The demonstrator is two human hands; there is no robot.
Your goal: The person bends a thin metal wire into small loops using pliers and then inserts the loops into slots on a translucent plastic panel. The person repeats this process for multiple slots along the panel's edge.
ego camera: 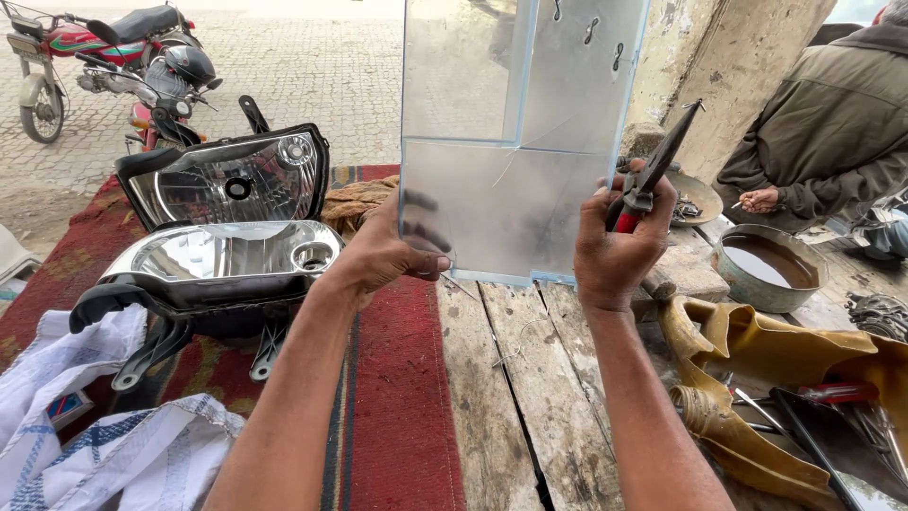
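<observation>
Nearest, below and left of the clear panel [511, 142], a white cloth [85, 426] with blue lines lies bunched on the red rug [397, 397] that covers the left part of the wooden counter [530, 397]. Below and right of the panel, a crumpled yellow-brown cloth [747, 369] lies on the planks with a few thin tools [851, 407] beside it. The panel, a translucent plastic tray with pale blue edges and a cracked lower section, is held upright over the counter between both hands. The left hand [383, 254] pinches its lower left edge, thumb on the front face and fingers showing through the plastic behind. The right hand [619, 248] sits at the panel's lower right edge, closed around the red handles of pliers [653, 170], whose dark nose points up and to the right; whether its fingers also grip the panel I cannot tell. Left of the panel, two headlight units [232, 218] rest on the rug, one lying flat and one propped behind it. Right of the panel stands a round metal bowl [766, 270] of murky liquid, and beyond it a person in a brown jacket [832, 123] sits with one hand showing. Far left of the panel, two motorcycles [104, 57] are parked on the brick paving.
</observation>
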